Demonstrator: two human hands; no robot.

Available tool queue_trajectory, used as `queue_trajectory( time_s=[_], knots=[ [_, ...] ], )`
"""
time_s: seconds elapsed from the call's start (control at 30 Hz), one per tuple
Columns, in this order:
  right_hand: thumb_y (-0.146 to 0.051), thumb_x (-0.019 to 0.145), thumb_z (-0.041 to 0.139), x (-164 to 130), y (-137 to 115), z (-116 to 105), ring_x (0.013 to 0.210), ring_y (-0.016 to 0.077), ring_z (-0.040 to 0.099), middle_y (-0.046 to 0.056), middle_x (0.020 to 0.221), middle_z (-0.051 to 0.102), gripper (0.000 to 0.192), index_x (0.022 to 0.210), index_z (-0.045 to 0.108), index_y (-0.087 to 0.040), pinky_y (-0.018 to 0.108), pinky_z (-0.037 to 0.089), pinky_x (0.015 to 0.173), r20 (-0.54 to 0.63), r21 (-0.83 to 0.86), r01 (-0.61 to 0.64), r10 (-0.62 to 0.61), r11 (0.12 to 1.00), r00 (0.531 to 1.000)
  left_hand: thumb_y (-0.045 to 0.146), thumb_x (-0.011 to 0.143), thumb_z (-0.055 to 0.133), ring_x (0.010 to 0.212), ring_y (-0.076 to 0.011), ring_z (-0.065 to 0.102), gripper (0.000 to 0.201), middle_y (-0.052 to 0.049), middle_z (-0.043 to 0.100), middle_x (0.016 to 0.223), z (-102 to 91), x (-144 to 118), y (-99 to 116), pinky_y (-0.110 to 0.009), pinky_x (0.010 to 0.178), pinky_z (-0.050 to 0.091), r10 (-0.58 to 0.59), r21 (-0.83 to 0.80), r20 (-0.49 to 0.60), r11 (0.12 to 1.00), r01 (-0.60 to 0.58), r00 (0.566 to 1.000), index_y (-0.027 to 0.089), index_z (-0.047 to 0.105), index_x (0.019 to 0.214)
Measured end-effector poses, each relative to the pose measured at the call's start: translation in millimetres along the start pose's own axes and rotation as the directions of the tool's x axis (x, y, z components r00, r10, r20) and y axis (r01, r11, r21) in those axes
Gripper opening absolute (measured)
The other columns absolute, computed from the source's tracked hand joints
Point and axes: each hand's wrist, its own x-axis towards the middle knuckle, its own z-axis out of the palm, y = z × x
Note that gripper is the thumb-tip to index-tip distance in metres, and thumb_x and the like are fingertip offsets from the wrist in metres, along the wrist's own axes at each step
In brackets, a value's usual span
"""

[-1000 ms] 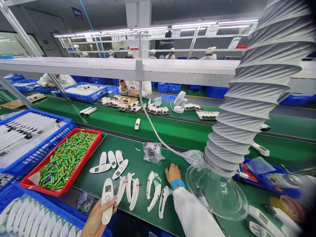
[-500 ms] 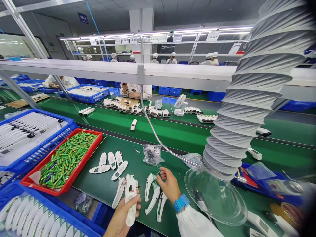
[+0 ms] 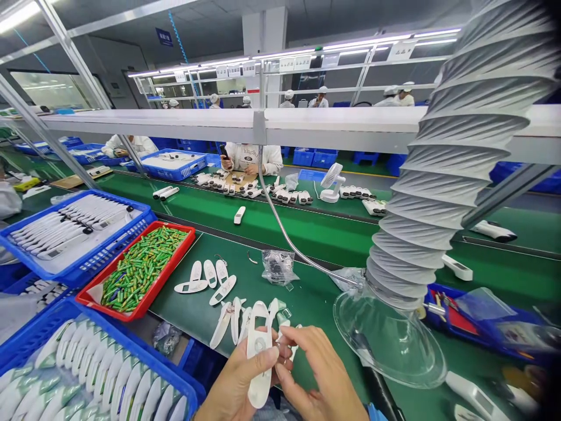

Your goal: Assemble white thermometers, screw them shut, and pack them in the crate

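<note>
My left hand (image 3: pixel 239 374) grips a white plastic casing half (image 3: pixel 259 351) with a rectangular window, held tilted above the bench edge. Close against its right side is my right hand (image 3: pixel 322 374), thumb and fingers curled together by the left fingertips. Whatever those fingers pinch is too small or hidden to name. Behind the hands, several white handle shells (image 3: pixel 222 324) stand on the green bench, one with a pale green part (image 3: pixel 280 310). Flat white oval shells (image 3: pixel 210 273) with cutouts lie farther left. A clear bag of small dark parts (image 3: pixel 278 266) rests beyond.
To the left are a red tray of green batteries (image 3: pixel 187 238), a blue crate of white shells (image 3: pixel 94 320) and another of finished devices (image 3: pixel 26 257). A ribbed duct with a clear hood (image 3: pixel 390 374) hangs at right. A green conveyor (image 3: pixel 210 213) crosses behind; a co-worker (image 3: pixel 254 158) sits opposite.
My right hand has come back from beside the clear bag to the casing half in my left hand. The left hand has shifted right with the casing, and the view has tilted slightly.
</note>
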Motion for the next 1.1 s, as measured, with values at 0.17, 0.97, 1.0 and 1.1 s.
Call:
queue_trajectory(
  time_s=[0.17,0.97,1.0,1.1],
  knots=[
    [-0.015,0.083,0.057,-2,-4,-13,0.083,0.0169,0.055,0.003,0.095,0.062,0.039,0.121,0.046,-0.021,0.031,0.047,0.073,0.05,0.034,0.036,-0.038,0.999,0.998,0.02,0.067,0.077,0.075,-0.014,0.061,0.025,-0.004,0.065,0.082,2.7,-8,-1,-0.025,0.071,0.046,0.005,-0.019,0.005,1.0,-0.004,1.0,0.015,0.06,0.085],
    [-0.027,0.093,0.045,1,-10,-28,0.081,0.0162,0.051,0.0,0.082,0.052,0.015,0.079,0.049,-0.023,0.03,0.04,0.074,0.257,0.32,-0.231,0.15,0.919,0.955,0.021,0.062,0.081,0.075,-0.0124,0.062,0.034,-0.001,0.063,0.08,13.7,-28,-8,-0.027,0.074,0.047,0.033,-0.002,-0.06,0.999,-0.033,0.998,0.015,0.057,0.086],
    [-0.026,0.093,0.044,0,-10,-28,0.081,0.016,0.05,0.0,0.083,0.052,0.014,0.081,0.049,-0.023,0.03,0.04,0.074,0.251,0.315,-0.214,0.137,0.925,0.958,0.02,0.063,0.08,0.076,-0.013,0.062,0.034,-0.003,0.064,0.081,14.1,-28,-8,-0.027,0.075,0.048,0.041,-0.009,-0.077,0.999,-0.042,0.996,0.015,0.057,0.087],
    [-0.023,0.092,0.045,-2,-10,-29,0.083,0.0151,0.051,-0.001,0.084,0.051,0.011,0.083,0.05,-0.024,0.028,0.041,0.075,0.218,0.335,-0.182,0.112,0.925,0.969,0.021,0.066,0.078,0.079,-0.0151,0.063,0.03,-0.005,0.066,0.084,16.1,-26,-5,-0.03,0.077,0.048,0.083,-0.02,-0.095,0.996,-0.085,0.992,0.016,0.057,0.087]
  ],
)
